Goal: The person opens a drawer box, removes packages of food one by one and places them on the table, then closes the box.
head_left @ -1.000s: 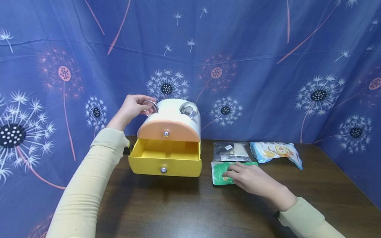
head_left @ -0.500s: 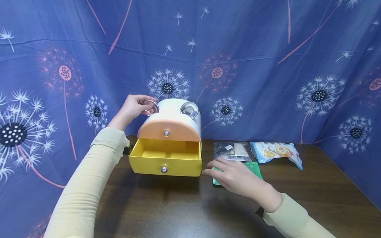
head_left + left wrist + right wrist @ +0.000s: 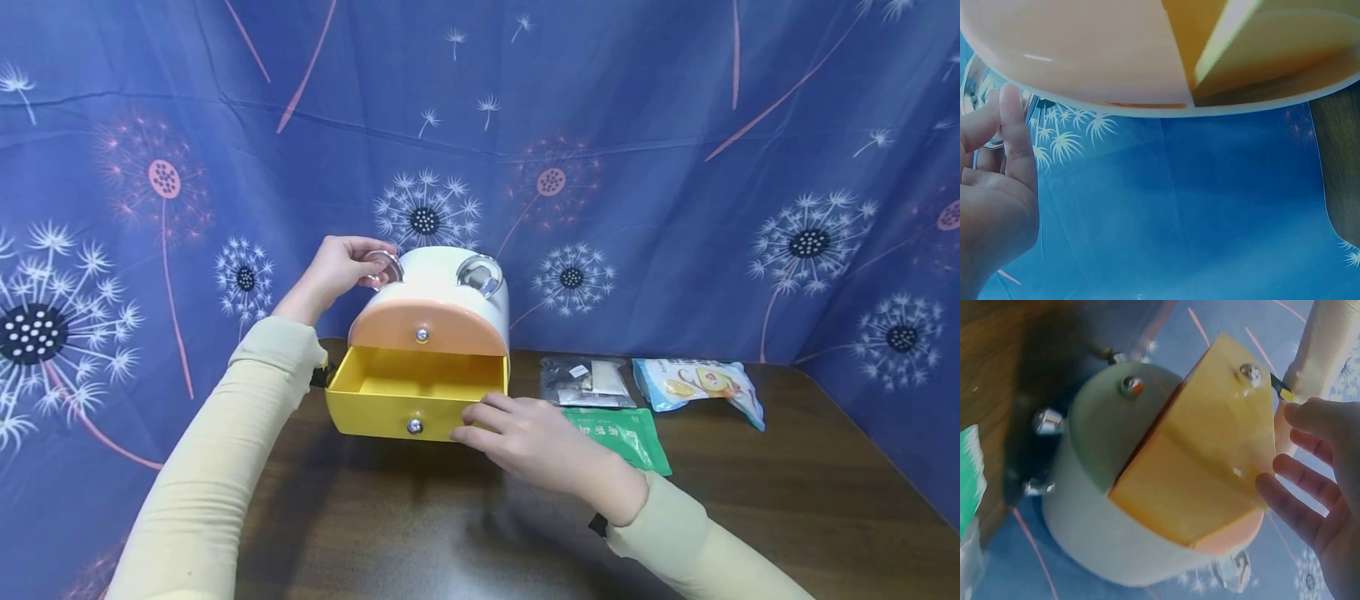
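Note:
A small white drawer box (image 3: 429, 268) with a rounded top stands on the table, two silver rings on top like eyes. Its yellow drawer (image 3: 371, 412) is pulled out below an orange drawer front (image 3: 390, 325), and nothing shows inside. My left hand (image 3: 337, 271) pinches the left silver ring (image 3: 390, 268) between thumb and fingers, as the left wrist view also shows. At the drawer's right front corner is my right hand (image 3: 536, 442), fingers spread and loosely bent. In the right wrist view its fingertips (image 3: 1267, 485) lie right at the yellow drawer's edge, holding nothing.
Right of the box lie a green packet (image 3: 633, 437), partly behind my right hand, a clear bag (image 3: 562, 379) and a blue-white snack bag (image 3: 693, 383). A blue dandelion-print cloth (image 3: 660, 275) hangs behind the brown table (image 3: 720, 475).
My right hand has left the green packet and moved left to the yellow drawer's front; the packet has shifted slightly right. My left hand keeps its hold on the ring.

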Motion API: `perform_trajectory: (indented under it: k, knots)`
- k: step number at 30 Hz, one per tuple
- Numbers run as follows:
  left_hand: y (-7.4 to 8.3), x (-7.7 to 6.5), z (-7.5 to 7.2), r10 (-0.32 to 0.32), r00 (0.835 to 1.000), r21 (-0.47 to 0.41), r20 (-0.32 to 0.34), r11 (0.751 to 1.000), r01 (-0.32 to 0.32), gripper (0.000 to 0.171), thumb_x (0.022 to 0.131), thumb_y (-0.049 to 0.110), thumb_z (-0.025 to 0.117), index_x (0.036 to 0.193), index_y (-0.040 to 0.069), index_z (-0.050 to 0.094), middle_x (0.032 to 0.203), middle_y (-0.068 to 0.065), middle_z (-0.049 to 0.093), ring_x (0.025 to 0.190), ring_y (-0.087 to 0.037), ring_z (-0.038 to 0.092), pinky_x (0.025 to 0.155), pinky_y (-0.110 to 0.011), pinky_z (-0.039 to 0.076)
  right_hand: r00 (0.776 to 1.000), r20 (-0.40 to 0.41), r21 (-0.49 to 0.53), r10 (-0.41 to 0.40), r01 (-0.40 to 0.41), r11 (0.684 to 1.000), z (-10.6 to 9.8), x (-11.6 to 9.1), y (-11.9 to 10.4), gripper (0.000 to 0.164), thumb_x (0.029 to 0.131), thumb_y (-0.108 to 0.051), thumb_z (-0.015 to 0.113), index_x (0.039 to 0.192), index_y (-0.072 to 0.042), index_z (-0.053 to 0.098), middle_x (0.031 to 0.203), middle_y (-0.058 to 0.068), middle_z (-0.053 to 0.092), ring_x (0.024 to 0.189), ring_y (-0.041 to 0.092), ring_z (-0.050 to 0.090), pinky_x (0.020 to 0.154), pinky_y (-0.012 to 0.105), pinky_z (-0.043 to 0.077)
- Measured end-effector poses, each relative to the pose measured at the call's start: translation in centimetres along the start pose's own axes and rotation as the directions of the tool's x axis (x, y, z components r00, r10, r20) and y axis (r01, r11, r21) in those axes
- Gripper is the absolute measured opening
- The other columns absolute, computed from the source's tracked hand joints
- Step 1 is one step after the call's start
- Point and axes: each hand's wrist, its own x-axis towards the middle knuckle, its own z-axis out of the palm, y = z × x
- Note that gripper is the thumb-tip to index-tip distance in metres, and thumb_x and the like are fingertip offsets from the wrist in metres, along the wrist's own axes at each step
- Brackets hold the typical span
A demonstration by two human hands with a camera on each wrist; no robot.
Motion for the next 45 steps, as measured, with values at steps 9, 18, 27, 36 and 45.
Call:
perform_trajectory:
  k: [9, 18, 27, 36, 45]
  knots:
    - [0.2, 0.1, -0.2, -0.024, 1.0, 0.001, 0.013, 1.0, 0.024, 0.031, 0.091, 0.01, 0.062, 0.121, 0.007, 0.064, 0.099, -0.009, 0.071, 0.074, -0.015, 0.065, 0.068, -0.024, 0.057, 0.998, 0.02, -0.048, -0.065, 0.066, 0.997, 2.5, 2.2, -1.1, 0.026, 0.094, -0.013, 0.055, 0.116, -0.023, 0.065, 0.112, -0.005, 0.064, 0.104, 0.012, 0.058, 0.081, 0.021, 0.053]
    - [0.1, 0.3, 0.0, -0.03, 0.999, -0.018, 0.021, 0.999, 0.031, 0.031, 0.091, 0.009, 0.062, 0.121, 0.006, 0.064, 0.1, -0.009, 0.071, 0.073, -0.015, 0.066, 0.068, -0.024, 0.057, 0.997, 0.057, -0.074, -0.045, 0.049, 0.996, 4.8, 3.7, -1.9, 0.035, 0.103, -0.015, 0.034, 0.12, -0.027, 0.062, 0.116, -0.006, 0.062, 0.105, 0.012, 0.056, 0.078, 0.021, 0.052]
    - [0.0, 0.3, -0.1, -0.023, 1.0, -0.008, 0.018, 1.0, 0.023, 0.031, 0.091, 0.01, 0.061, 0.122, 0.007, 0.064, 0.099, -0.008, 0.071, 0.073, -0.014, 0.065, 0.069, -0.023, 0.057, 0.997, 0.024, -0.232, -0.073, 0.076, 0.97, 6.4, 4.5, -2.2, 0.034, 0.1, -0.01, 0.037, 0.113, -0.022, 0.065, 0.11, -0.005, 0.062, 0.094, 0.012, 0.056, 0.065, 0.018, 0.047]
    - [0.0, 0.4, -0.1, -0.021, 1.0, -0.021, 0.019, 1.0, 0.021, 0.032, 0.09, 0.009, 0.062, 0.122, 0.004, 0.063, 0.095, -0.005, 0.071, 0.073, -0.014, 0.066, 0.07, -0.025, 0.057, 0.998, 0.053, -0.313, -0.044, 0.059, 0.948, 7.4, 4.2, -1.9, 0.017, 0.092, -0.016, 0.061, 0.104, -0.02, 0.072, 0.106, -0.006, 0.063, 0.089, 0.012, 0.052, 0.063, 0.017, 0.044]
    - [-0.2, 0.4, 0.0, -0.014, 1.0, -0.024, 0.024, 1.0, 0.014, 0.029, 0.091, 0.008, 0.061, 0.12, 0.005, 0.064, 0.093, -0.002, 0.071, 0.075, -0.014, 0.067, 0.069, -0.025, 0.057, 0.998, 0.05, -0.223, 0.034, -0.022, 0.974, 8.3, 4.3, -1.2, 0.018, 0.09, -0.014, 0.064, 0.104, -0.019, 0.073, 0.105, -0.006, 0.065, 0.091, 0.012, 0.052, 0.068, 0.017, 0.048]
